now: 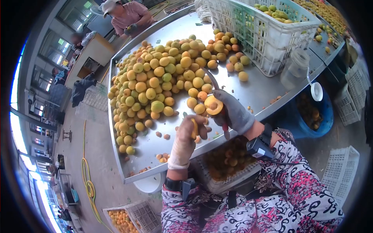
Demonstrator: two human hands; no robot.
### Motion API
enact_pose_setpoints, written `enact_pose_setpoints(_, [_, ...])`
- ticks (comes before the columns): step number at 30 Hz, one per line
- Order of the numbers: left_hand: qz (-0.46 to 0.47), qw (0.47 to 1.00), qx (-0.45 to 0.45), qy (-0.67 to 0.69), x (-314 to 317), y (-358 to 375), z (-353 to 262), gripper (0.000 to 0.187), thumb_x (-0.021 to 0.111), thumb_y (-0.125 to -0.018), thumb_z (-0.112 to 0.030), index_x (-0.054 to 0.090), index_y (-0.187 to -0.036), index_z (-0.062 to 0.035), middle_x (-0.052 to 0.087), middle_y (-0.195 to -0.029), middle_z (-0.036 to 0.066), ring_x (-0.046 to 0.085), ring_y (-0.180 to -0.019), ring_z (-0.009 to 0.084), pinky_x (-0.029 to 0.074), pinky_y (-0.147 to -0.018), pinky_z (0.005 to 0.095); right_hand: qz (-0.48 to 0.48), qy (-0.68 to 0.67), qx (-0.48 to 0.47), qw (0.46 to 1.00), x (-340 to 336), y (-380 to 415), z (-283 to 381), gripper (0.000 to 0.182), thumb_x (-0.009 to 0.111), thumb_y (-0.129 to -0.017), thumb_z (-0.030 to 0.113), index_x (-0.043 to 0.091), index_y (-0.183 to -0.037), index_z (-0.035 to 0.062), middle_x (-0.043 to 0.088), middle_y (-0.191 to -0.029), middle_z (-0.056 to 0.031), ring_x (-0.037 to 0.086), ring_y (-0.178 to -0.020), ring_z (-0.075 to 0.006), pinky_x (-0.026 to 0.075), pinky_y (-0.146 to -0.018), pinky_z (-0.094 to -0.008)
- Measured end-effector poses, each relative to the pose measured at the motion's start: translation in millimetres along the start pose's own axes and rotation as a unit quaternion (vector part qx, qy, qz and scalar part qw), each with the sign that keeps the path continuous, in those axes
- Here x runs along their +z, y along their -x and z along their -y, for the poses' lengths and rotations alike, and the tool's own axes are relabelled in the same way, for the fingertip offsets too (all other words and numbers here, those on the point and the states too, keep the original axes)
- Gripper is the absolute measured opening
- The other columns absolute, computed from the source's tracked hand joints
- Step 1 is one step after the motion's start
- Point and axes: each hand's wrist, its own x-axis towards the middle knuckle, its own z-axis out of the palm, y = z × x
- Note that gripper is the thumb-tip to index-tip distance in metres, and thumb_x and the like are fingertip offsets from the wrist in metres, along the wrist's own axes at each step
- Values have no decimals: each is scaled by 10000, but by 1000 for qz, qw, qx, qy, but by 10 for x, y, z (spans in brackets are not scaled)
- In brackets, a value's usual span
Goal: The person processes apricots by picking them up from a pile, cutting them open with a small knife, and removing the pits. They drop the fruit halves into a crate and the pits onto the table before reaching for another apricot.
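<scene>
My right hand [239, 114], in a grey-white glove, is closed around a knife with a thin curved blade [211, 79] pointing away from me. A bit of red shows below the fingers, perhaps its handle. Against the same hand's thumb side sits a cut apricot half [213, 105], its flesh and stone facing up. My left hand [185, 136], gloved in white, curls around another orange apricot piece [194, 129], partly hidden by the fingers. Both hands are over the near edge of a metal table [151, 153], in front of a big heap of whole apricots [149, 83].
A white-green plastic crate [268, 42] of greener fruit and a clear jar [295, 70] stand right. Below the edge are a crate of apricot pieces [233, 161], a white bucket [145, 183] and a blue tub [326, 116]. Another person [130, 19] works across the table.
</scene>
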Motion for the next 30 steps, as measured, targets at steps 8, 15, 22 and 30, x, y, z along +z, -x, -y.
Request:
enact_pose_setpoints(8, [-76,995,44,-41,79,-33,48,551,515,-902,-350,445,-1299,25,578,-1143,120,566,-1035,187,441,-931,328,-11,138,-21,990,160,60,77,309,491,-916,339,527,-1034,56,563,-723,-20,493,-461,-68,371,-400,-183])
enact_pose_setpoints(15, [-84,995,33,33,178,-208,168,359,538,-923,-293,527,-1170,-33,593,-1021,94,604,-870,190,516,-754,321,-51,300,-160,939,83,-102,-347,260,661,-843,201,645,-1070,75,581,-788,15,477,-544,-14,395,-481,-175])
enact_pose_setpoints(22, [-103,949,-86,286,15,-190,400,343,591,-833,-262,559,-1065,-11,585,-961,123,612,-712,240,530,-674,380,-62,100,-32,993,137,38,200,205,582,-899,243,605,-835,50,507,-584,23,403,-420,-37,302,-391,-188])
enact_pose_setpoints(30, [-52,931,-182,313,372,-204,398,300,576,-869,-358,556,-1025,-102,592,-896,131,555,-676,195,437,-563,288,40,-81,-168,982,44,45,284,250,553,-941,291,546,-793,90,393,-489,50,316,-352,-58,242,-340,-227])
